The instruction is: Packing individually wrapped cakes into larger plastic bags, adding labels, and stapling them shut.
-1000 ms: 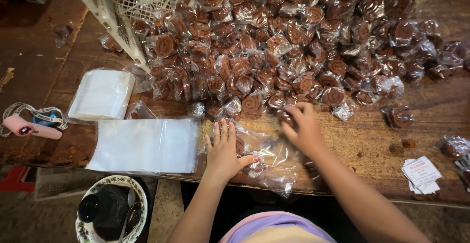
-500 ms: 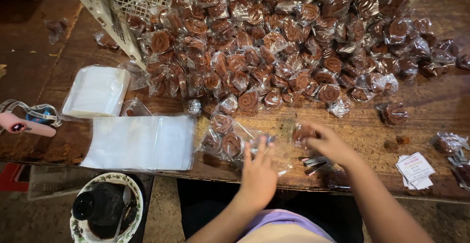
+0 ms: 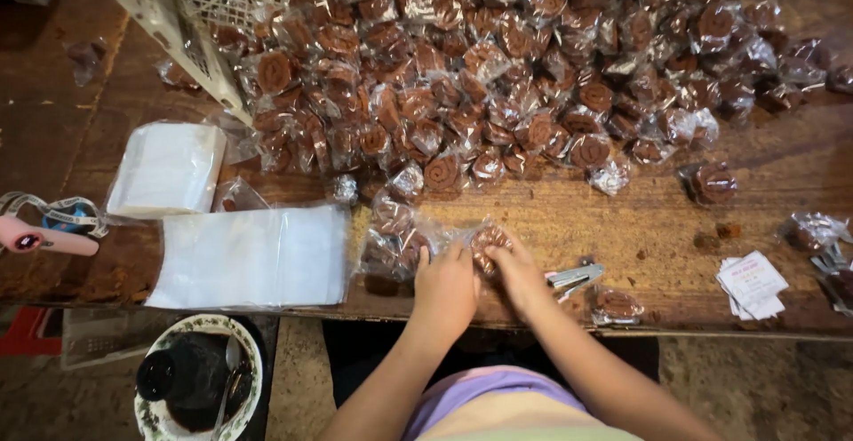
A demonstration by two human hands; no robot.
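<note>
Two hands on clear bag, brown spiral rolls inside

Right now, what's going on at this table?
A person has both hands on a clear bag of wrapped brown rolls near the front edge of a wooden table. The left hand and right hand meet at the bag's end, fingers pinching the plastic. A big pile of wrapped rolls covers the table beyond. Flat empty bags lie to the left, a stapler just right of the hands.
</note>
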